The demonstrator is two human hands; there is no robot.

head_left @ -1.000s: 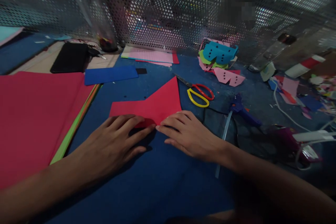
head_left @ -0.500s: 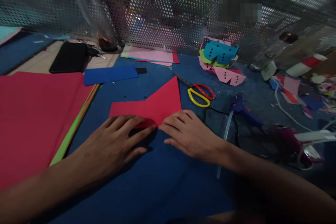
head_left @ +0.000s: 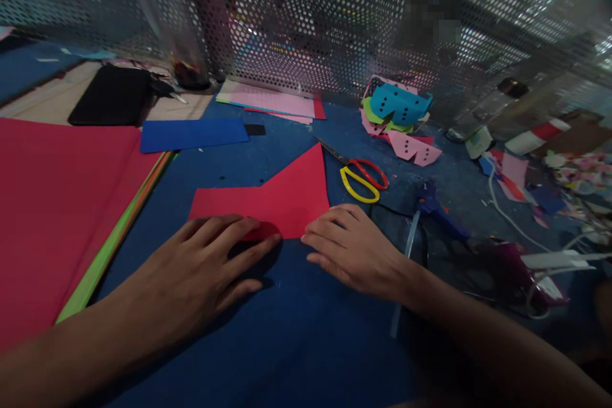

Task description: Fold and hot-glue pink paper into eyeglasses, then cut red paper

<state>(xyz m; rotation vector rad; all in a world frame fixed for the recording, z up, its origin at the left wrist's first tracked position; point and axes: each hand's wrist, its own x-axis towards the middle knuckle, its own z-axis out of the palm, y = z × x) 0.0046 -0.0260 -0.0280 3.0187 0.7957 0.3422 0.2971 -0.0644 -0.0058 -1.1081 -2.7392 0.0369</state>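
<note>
A folded sheet of red paper (head_left: 284, 207) lies on the blue tabletop, one corner rising to a point at its upper right. My left hand (head_left: 215, 255) rests on the paper's lower left edge, fingers apart and laid flat. At the lower right edge is my right hand (head_left: 351, 242), palm down, fingers slightly bent and touching the paper; its grip is not closed around anything. Just beyond the paper's tip lie scissors (head_left: 358, 172) with one red and one yellow handle.
Large red sheets (head_left: 57, 204) are stacked at left, near a blue strip (head_left: 194, 135) and a black phone-like slab (head_left: 112, 95). Paper cutouts (head_left: 400, 105) stand before the perforated metal panel (head_left: 287, 32). A blue glue gun (head_left: 440, 210) with a cord and paper scraps (head_left: 514, 172) occupy the right.
My right hand has slid rightward along the paper's lower edge, away from the left fingers. My left hand stays on the paper. The camera view has shifted slightly.
</note>
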